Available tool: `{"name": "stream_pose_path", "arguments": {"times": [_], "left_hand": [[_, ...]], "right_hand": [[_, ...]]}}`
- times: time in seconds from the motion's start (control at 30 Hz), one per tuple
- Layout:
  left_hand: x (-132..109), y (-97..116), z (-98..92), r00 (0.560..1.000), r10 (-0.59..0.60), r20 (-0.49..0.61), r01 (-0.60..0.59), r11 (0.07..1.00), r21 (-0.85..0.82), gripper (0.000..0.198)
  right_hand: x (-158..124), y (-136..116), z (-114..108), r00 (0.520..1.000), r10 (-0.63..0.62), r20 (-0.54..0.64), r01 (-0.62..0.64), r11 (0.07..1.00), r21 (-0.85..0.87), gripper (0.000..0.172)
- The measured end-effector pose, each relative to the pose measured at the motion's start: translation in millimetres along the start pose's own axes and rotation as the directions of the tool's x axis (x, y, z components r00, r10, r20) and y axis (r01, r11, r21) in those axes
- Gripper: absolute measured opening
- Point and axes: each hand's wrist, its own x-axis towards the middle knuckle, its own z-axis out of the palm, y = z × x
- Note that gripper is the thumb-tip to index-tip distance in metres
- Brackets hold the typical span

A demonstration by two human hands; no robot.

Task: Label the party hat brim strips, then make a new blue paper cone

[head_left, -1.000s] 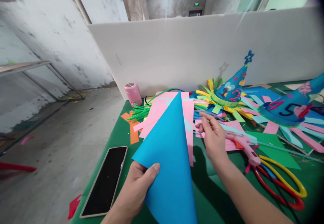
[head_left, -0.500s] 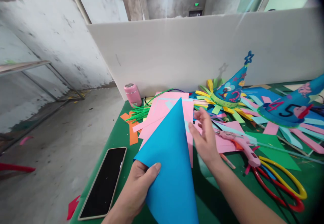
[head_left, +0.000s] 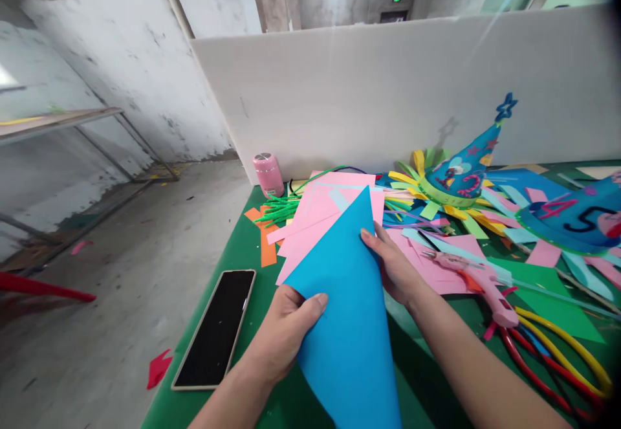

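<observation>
A plain blue paper cone [head_left: 347, 312] points away from me over the green table, its tip near the pink sheets. My left hand [head_left: 291, 325] grips its left edge, thumb on top and fingers tucked inside or beneath the paper. On the right side, close to the tip, my right hand [head_left: 391, 257] holds the cone with the thumb on its upper face; the other fingers are partly hidden behind it. Pink paper sheets [head_left: 315, 212] lie beyond the cone. A pink glue gun [head_left: 478, 280] rests to the right of my right hand.
A phone [head_left: 216, 329] lies at the table's left edge. Behind are green pipe cleaners [head_left: 279, 210] and a pink bottle [head_left: 268, 175]. Decorated party hats [head_left: 460, 170] with paper strips stand at right, near yellow- and red-handled scissors [head_left: 563, 351]. A white partition [head_left: 363, 92] borders the back.
My right hand has moved in from beside the cone and now grips it near the tip. My left hand keeps its hold. The whole view has shifted slightly.
</observation>
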Motion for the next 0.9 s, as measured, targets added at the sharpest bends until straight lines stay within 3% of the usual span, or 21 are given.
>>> {"name": "stream_pose_path", "arguments": {"times": [0.17,0.4,0.5,0.6,0.7,0.9], "left_hand": [[-0.5,7.7,4.9,0.998,-0.017,0.055,0.015,0.999,0.031,0.038],[-5.3,7.1,10.4,0.996,-0.06,0.069,0.063,0.997,-0.036,0.035],[-4.3,1.8,11.3,0.999,-0.037,0.014,0.038,0.998,-0.052,0.032],[-2.8,-4.3,14.5,0.996,-0.029,-0.079,0.025,0.998,-0.053,0.028],[-1.5,-12.5,18.5,0.993,-0.028,-0.112,0.025,0.999,-0.028,0.028],[0.8,-25.9,19.9,0.99,-0.003,-0.144,0.009,0.999,0.037,0.034]], "right_hand": [[-1.7,-15.6,5.7,0.985,-0.094,0.142,0.083,0.993,0.081,0.053],[7.8,-42.1,9.2,0.953,-0.249,0.174,0.269,0.958,-0.097,0.049],[-1.0,-41.7,7.2,0.926,-0.367,0.091,0.378,0.889,-0.258,0.051],[-23.1,-35.9,3.8,0.862,-0.485,0.148,0.497,0.749,-0.439,0.05],[-48.0,-28.7,2.8,0.85,-0.465,0.247,0.516,0.645,-0.564,0.046],[-68.3,-18.2,3.7,0.889,-0.318,0.33,0.458,0.575,-0.678,0.045]]}}
